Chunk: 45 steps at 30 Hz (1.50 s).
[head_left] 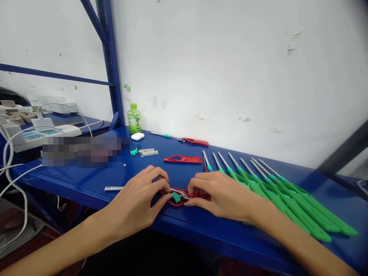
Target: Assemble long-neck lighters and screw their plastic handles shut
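Note:
On the blue table, near its front edge, lies an opened red stick lighter (175,202) with a green trigger (176,197) and white wires (184,193) showing inside. Its metal tube (113,188) sticks out to the left, partly behind my left hand. My left hand (146,195) is closed on the front of the lighter, thumb tip against the green trigger. Closed at the rear half of the lighter, my right hand (218,193) has thumb and forefinger pinched beside the wires. The fingers hide whether it grips the wires or the red shell.
Several green stick lighters (287,199) lie at the right. Behind are a red shell half (184,159), another red lighter (195,142), metal pieces (148,152) and a green trigger piece (134,151). A green bottle (134,119), white case (137,136) and power strip (48,134) are leftward.

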Available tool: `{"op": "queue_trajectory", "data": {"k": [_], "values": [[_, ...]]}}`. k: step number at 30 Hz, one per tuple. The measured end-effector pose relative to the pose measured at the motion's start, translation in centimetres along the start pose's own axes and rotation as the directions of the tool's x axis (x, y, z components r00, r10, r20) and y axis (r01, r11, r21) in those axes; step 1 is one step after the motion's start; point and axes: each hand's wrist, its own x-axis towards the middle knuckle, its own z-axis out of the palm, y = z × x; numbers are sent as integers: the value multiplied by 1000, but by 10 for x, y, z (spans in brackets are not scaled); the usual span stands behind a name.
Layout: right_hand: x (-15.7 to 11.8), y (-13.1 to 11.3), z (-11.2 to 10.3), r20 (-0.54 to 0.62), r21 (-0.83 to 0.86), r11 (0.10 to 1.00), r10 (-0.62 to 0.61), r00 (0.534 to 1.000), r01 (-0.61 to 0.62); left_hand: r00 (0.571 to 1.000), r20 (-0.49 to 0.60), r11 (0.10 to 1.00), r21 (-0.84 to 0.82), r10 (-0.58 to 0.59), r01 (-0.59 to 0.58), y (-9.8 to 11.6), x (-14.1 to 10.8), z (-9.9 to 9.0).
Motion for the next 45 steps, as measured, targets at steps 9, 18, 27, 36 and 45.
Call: {"op": "queue_trajectory", "data": {"k": [9, 18, 27, 36, 45], "values": [[2, 3, 1, 52, 2, 1000, -19, 998, 18, 997, 58, 996, -65, -59, 63, -1, 0, 3], [1, 7, 4, 8, -2, 999, -48, 999, 48, 998, 38, 996, -76, -41, 44, -4, 1, 7], [2, 11, 10, -57, -73, 990, -127, 990, 123, 998, 7, 989, -131, -65, 65, -4, 1, 8], [2, 11, 11, -70, -17, 991, -136, 988, 135, 997, -26, 988, -138, -74, 70, -6, 1, 10], [2, 6, 9, -21, -100, 991, -95, 995, 92, 997, -75, 990, -144, -23, 12, -9, -1, 14]]}}
